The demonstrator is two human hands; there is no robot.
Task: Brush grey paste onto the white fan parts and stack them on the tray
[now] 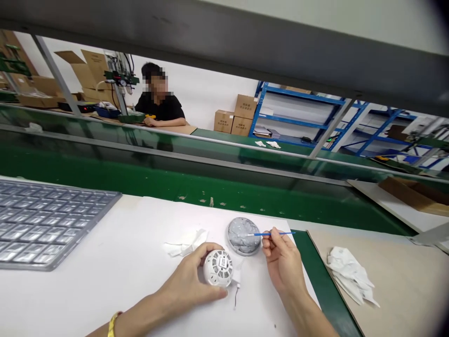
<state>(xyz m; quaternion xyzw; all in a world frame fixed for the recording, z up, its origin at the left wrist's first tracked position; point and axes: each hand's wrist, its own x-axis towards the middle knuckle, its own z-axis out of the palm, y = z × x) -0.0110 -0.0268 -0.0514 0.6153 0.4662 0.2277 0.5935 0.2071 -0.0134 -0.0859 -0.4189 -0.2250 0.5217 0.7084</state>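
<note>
My left hand (pixel 196 276) is closed around a round white plastic housing (pixel 218 268) with vent slots and a small label in its middle. A short cable with a white connector hangs at the housing's lower right. Between thumb and fingers, my right hand (pixel 283 260) pinches a thin blue paintbrush (pixel 268 233). The brush tip lies over a round dish of grey paste (pixel 243 236), which rests on the white sheet (pixel 133 290) just beyond the housing. Whether the bristles touch the paste I cannot tell. Beside my left hand lies a crumpled tissue (pixel 187 242).
On the left stands a clear plastic tray (pixel 52 224) with many compartments. More crumpled tissue (pixel 351 274) lies on a brown board at the right. Behind the bench runs a green conveyor (pixel 168 180). Across it sits another person (pixel 160 105). A shelf edge (pixel 224 42) hangs overhead.
</note>
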